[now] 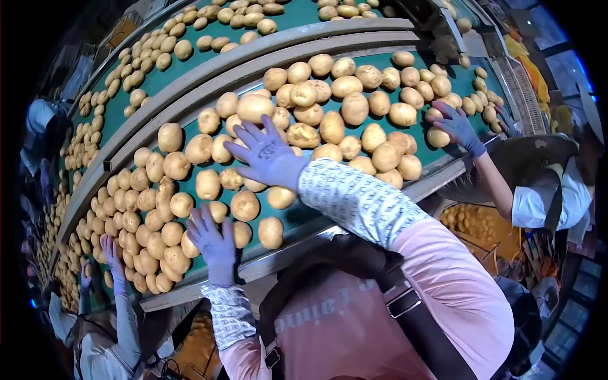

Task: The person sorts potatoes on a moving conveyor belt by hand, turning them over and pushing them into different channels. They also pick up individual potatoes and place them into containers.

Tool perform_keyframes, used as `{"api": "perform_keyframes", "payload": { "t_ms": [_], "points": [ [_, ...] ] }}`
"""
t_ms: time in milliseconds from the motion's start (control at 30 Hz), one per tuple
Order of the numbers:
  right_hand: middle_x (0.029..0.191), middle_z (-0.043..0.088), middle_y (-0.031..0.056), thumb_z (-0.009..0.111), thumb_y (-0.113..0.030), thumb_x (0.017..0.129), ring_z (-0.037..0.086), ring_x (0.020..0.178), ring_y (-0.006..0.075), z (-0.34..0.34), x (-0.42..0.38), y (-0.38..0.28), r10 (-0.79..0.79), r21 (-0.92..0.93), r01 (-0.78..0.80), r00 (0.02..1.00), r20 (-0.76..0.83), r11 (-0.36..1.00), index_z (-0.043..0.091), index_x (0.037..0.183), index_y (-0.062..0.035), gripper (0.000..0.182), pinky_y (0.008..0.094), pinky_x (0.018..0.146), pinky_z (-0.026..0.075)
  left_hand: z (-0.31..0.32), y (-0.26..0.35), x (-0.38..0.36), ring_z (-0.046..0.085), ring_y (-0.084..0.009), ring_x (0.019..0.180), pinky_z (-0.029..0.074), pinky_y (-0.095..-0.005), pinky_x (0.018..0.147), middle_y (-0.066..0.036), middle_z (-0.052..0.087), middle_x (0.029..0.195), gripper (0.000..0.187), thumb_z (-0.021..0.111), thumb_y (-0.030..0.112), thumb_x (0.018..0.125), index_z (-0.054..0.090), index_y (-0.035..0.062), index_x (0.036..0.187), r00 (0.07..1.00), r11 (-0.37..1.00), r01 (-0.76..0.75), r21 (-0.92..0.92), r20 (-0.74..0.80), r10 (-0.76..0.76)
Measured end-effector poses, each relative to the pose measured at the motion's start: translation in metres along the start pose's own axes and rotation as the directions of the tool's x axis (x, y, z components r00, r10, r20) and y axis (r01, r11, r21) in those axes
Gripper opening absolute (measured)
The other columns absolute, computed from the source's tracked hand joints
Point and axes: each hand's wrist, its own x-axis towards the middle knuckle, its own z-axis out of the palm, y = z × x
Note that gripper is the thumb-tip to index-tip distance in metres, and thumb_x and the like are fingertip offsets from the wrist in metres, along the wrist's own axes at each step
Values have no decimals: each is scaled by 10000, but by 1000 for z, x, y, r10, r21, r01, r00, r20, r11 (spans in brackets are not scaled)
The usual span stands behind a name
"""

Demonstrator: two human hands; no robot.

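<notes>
Many pale brown potatoes lie across a green conveyor belt. My right hand, in a purple glove with a printed white sleeve, reaches over the middle of the belt. Its fingers are spread, the tips beside a large potato. Nearer the belt's front edge, my left hand wears a matching glove. Its fingers point away from me, extended and apart among the potatoes, next to a small potato. Neither palm side shows.
A metal rail divides this belt from a farther potato-covered lane. A co-worker's gloved hand touches potatoes at right. Another worker's gloved hand is at lower left. Below the front edge stands a container of potatoes.
</notes>
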Motion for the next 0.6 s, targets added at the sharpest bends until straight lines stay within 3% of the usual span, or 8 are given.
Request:
{"api": "perform_keyframes", "payload": {
  "t_ms": [33,67,133,233,367,467,500,600],
  "points": [
    [1469,434,199,568,-484,913,365,1394,382,5,3,3,51,-16,-51,999,5,999,502,1404,-151,597,638,1151,185,-5,3,10,221,-511,1442,152,-640,1166,-216,246,1609,740,570,458,950,315,114,1554,999,998,42,-42,-1,-42],
    [1478,422,219,529,-483,945,352,1413,377,-28,2,-6,82,-15,-80,977,196,997,459,1447,-134,615,641,1114,240,8,-9,19,227,-502,1438,124,-642,1171,-223,247,1605,742,572,472,947,321,122,1551,999,999,36,18,-41,-36],
    [1452,440,236,612,-455,891,409,1366,399,-29,-45,7,-98,117,95,995,19,989,472,1429,-119,648,669,1099,247,-17,27,44,232,-499,1439,114,-646,1170,-227,256,1597,749,577,485,942,327,126,1549,996,998,17,60,-86,-12],
    [1409,487,173,763,-388,778,452,1314,388,-73,-99,-1,-35,229,-2,987,158,973,512,1363,-120,690,640,1061,334,-11,77,81,245,-492,1439,105,-656,1166,-234,268,1584,785,600,524,919,340,127,1544,973,986,-129,110,-177,147],
    [1362,499,161,773,-328,748,435,1307,399,-63,-180,27,-66,376,32,995,78,926,606,1265,-99,589,609,1070,322,15,136,146,264,-495,1433,176,-645,1157,-276,274,1568,848,646,553,880,343,115,1540,961,972,-229,-48,-172,218],
    [1392,474,182,742,-269,755,418,1313,428,-121,-195,59,109,307,-135,989,102,942,621,1265,-89,554,626,1095,280,44,161,203,360,-474,1381,307,-535,1142,-296,328,1527,868,715,522,828,388,92,1509,953,942,-281,-185,-164,253],
    [1449,438,194,728,-309,782,400,1336,439,-142,-196,68,196,167,-220,969,152,961,584,1323,-93,601,643,1098,263,51,170,218,401,-465,1353,342,-507,1129,-296,349,1512,873,743,501,808,404,86,1497,961,931,-265,-251,-146,234],
    [1450,440,204,733,-361,799,378,1356,465,-152,-216,113,388,-25,-389,921,-8,921,515,1387,-90,684,674,1100,238,52,186,235,510,-420,1227,439,-477,1048,-252,493,1343,818,826,401,726,500,51,1390,977,921,-196,-337,-146,155]
  ]
}}
